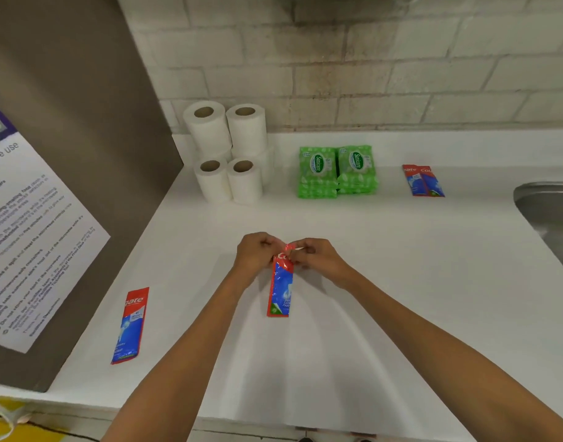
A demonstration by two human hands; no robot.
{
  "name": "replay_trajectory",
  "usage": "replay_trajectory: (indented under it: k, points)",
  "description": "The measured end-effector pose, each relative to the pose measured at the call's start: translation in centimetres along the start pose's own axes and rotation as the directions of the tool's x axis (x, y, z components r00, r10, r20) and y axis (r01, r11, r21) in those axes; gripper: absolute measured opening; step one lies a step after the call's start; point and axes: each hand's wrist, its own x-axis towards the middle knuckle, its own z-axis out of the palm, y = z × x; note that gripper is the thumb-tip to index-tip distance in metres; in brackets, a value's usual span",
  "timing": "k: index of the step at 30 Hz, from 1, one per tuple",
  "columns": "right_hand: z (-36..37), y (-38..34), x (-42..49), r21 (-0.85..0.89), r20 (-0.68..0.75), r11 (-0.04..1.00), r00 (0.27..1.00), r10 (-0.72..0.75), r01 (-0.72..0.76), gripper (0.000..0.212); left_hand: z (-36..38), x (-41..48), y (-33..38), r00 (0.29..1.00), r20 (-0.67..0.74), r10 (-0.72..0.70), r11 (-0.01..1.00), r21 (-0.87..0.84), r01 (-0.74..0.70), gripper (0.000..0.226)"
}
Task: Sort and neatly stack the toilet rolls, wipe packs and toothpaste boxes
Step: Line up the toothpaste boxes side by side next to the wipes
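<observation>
A: What lies nearest?

B: Two bare forearms reach over the white surface [385, 250]. The left hand [256, 252] and right hand [315, 256] both pinch the far end of one toothpaste box [281, 283], mid-surface.

A: And the counts?

B: A second box [130, 325] lies near the left edge; two more [423, 180] sit side by side towards the back right. Toilet rolls [229, 151] stand stacked in the back left corner, four tops visible. Two stacks of green wipe packs [337, 170] sit beside them.

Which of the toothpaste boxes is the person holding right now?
The middle toothpaste box, pinched at its far end by both hands; the others lie untouched at the counter's left edge and by the sink.
</observation>
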Motion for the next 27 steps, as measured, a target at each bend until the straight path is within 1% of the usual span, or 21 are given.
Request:
replay_trajectory:
  k: [1, 3, 5, 8, 11, 15, 19, 21, 23, 27]
  points:
    - [-0.8, 0.0, -0.2, 0.011, -0.015, 1.000, 1.000, 0.001, 0.000, 0.032, 0.6, 0.5, 0.8, 1.000, -0.012, 0.007, 0.999, -0.036, -0.007, 0.005]
    - [-2.5, -0.2, -0.8, 0.024, -0.037, 1.000, 0.999, 0.007, -0.006, 0.031, 2.1, 1.3, 2.4, 0.999, -0.034, 0.018, 0.996, -0.092, -0.021, 0.008]
    - [-4.3, -0.4, -1.3, 0.044, -0.046, 0.999, 0.999, 0.019, -0.017, 0.025, 3.6, 2.0, 3.9, 0.999, -0.044, 0.029, 0.988, -0.152, -0.035, 0.007]
    - [-8.2, -0.6, -2.2, 0.089, -0.080, 0.995, 0.996, 0.040, -0.033, 0.012, 7.1, 2.9, 6.6, 0.999, -0.029, 0.037, 0.970, -0.238, -0.043, 0.003]
    - [-13.0, -0.7, -3.0, 0.128, -0.156, 0.990, 0.985, 0.074, -0.054, 0.014, 11.2, 3.4, 9.4, 0.999, 0.014, 0.053, 0.957, -0.285, -0.046, 0.003]
    - [-19.9, -0.1, -2.8, 0.147, -0.321, 0.986, 0.939, 0.126, -0.082, 0.029, 16.3, 3.5, 12.1, 0.995, 0.080, 0.063, 0.957, -0.286, -0.037, 0.007]
    - [-26.7, 1.4, -0.8, 0.143, -0.483, 0.985, 0.862, 0.156, -0.098, 0.030, 20.5, 3.5, 12.8, 0.984, 0.153, 0.096, 0.973, -0.224, -0.060, 0.018]
    - [-29.4, 2.0, 0.6, 0.099, -0.545, 0.988, 0.824, 0.156, -0.122, 0.034, 22.0, 3.9, 12.9, 0.981, 0.169, 0.098, 0.978, -0.200, -0.063, 0.021]
    - [-31.6, 2.1, 2.0, 0.025, -0.591, 0.989, 0.795, 0.133, -0.147, 0.034, 23.2, 4.6, 12.9, 0.980, 0.173, 0.097, 0.983, -0.173, -0.066, 0.019]
    - [-34.6, 2.3, 4.8, -0.113, -0.636, 0.972, 0.767, 0.090, -0.208, 0.034, 24.4, 6.1, 12.6, 0.981, 0.164, 0.102, 0.987, -0.139, -0.079, 0.012]
